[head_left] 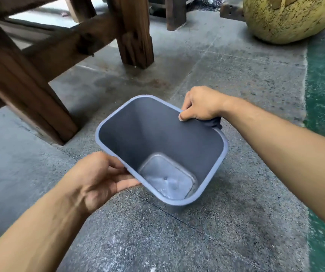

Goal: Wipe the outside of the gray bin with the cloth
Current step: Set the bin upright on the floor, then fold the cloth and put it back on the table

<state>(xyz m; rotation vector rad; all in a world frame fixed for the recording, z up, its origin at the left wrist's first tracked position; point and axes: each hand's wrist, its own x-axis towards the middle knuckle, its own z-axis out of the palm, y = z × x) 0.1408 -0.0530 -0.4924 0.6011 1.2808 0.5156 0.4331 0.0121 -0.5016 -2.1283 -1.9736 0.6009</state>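
The left hand (pixel 99 179) is reaching in from the lower left with its forearm angled up toward the centre, and its fingers are closing on the near-left rim of the gray bin (pixel 206 185), thumb on top and fingers under the lip. The bin is sitting low over the concrete floor (pixel 236 222), mouth opening up toward the camera, its long axis running from upper left to lower right; whether its base is touching the floor cannot be told. The right hand (pixel 201 105) is coming in from the right, wrist bent down, thumb lying on the far-right rim while its fingers are pressing a dark cloth (pixel 214 122) against the outer wall. Beyond stand wooden legs (pixel 134 32) and a speckled yellow object (pixel 287 18).
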